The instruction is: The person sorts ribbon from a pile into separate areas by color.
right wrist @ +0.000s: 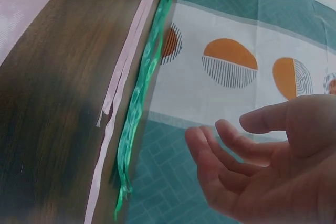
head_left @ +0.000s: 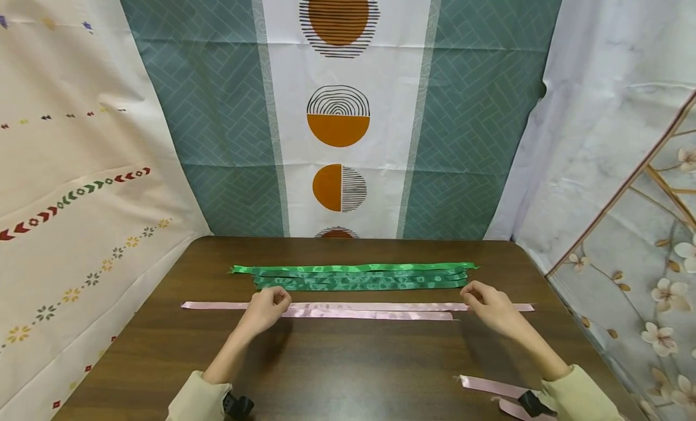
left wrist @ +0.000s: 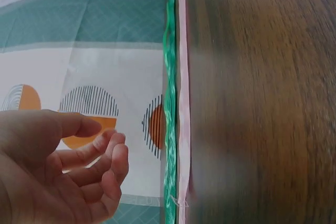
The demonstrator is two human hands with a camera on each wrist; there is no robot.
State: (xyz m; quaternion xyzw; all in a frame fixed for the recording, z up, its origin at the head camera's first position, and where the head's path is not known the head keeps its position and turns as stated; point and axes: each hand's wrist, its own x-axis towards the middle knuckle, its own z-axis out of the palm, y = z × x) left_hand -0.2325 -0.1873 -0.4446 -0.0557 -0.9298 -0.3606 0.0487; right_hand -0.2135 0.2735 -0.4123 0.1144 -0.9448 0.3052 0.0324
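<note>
Several green ribbons (head_left: 359, 283) lie side by side across the far part of the table, a brighter green one (head_left: 348, 268) along their back edge. In front of them stretch two pink ribbons, a long one (head_left: 380, 306) and a shorter one (head_left: 375, 315). Over the left part of the pink pair hovers my left hand (head_left: 266, 309), fingers loosely curled with nothing between thumb and fingertips. My right hand (head_left: 489, 306) hovers over the long pink ribbon's right part, beyond the shorter one's end. A gap shows between its thumb and fingers in the right wrist view.
Two more pink ribbons (head_left: 492, 386) lie at the table's front right, partly hidden by the right sleeve (head_left: 579, 394). The brown wooden table (head_left: 348, 360) meets a patterned cloth (head_left: 462, 137) at its back. Printed cloths hang along both sides.
</note>
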